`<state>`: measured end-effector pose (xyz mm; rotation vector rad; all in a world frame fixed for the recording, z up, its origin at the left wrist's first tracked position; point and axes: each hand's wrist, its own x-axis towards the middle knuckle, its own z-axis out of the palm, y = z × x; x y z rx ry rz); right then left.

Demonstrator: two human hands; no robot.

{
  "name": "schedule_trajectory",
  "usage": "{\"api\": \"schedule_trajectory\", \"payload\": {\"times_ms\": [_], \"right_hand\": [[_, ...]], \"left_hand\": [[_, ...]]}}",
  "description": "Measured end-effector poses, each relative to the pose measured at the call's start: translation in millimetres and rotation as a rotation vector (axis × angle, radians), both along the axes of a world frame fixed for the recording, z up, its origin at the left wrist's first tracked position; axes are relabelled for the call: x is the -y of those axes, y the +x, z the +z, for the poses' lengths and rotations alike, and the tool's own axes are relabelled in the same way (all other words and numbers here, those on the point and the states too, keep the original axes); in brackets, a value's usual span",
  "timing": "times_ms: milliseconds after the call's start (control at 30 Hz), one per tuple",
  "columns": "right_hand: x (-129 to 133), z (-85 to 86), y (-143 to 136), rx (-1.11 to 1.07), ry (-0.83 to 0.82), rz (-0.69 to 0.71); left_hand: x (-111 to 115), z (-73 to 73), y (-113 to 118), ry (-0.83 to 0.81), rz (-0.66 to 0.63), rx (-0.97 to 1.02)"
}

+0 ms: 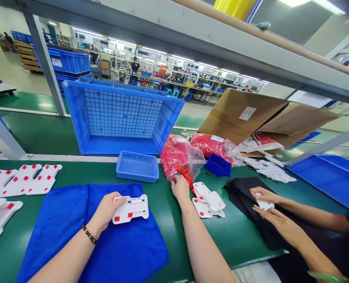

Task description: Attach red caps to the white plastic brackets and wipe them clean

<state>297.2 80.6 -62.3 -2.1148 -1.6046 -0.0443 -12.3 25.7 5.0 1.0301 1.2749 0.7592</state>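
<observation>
My left hand (pixel 109 210) grips a white plastic plate (pixel 137 208) by its left end, thumb on top, above a blue cloth (pixel 127 247). Two red pieces sit along the plate's near edge, and blue shows through openings on its far side. My right hand (pixel 180 189) reaches to loose small red pieces (pixel 186 173) spilling from a clear bag (pixel 176 155); its fingers are curled down, and what lies between the tips is hidden. Just right of that hand, several white plates with red pieces (pixel 209 199) lie overlapping.
Several white plates (pixel 44 179) lie at left. Behind stand a small blue tray (pixel 137 177), a large tipped blue crate (pixel 124 147), a dark blue bin (pixel 218 165) and a cardboard box (pixel 230 114). At right, a co-worker's hands (pixel 271 214) hold a white part over black cloth (pixel 245 186).
</observation>
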Motion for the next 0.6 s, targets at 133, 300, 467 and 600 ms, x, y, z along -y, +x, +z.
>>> {"api": "schedule_trajectory", "payload": {"times_ms": [133, 300, 467, 600], "right_hand": [[2, 1.0, 3, -0.048, -0.010, -0.012], [10, 11.9, -3, -0.282, 0.098, -0.005], [14, 18.7, -17, -0.788, 0.276, 0.150], [11, 22.8, -25, -1.006, 0.236, 0.208]], "left_hand": [[-2, -5.2, -1, 0.002, -0.010, 0.000], [-5, -13.9, -6, 0.043, -0.038, 0.001], [-6, -20.4, -8, 0.097, -0.025, -0.074], [-5, -21.4, -9, 0.120, -0.015, -0.088]]}}
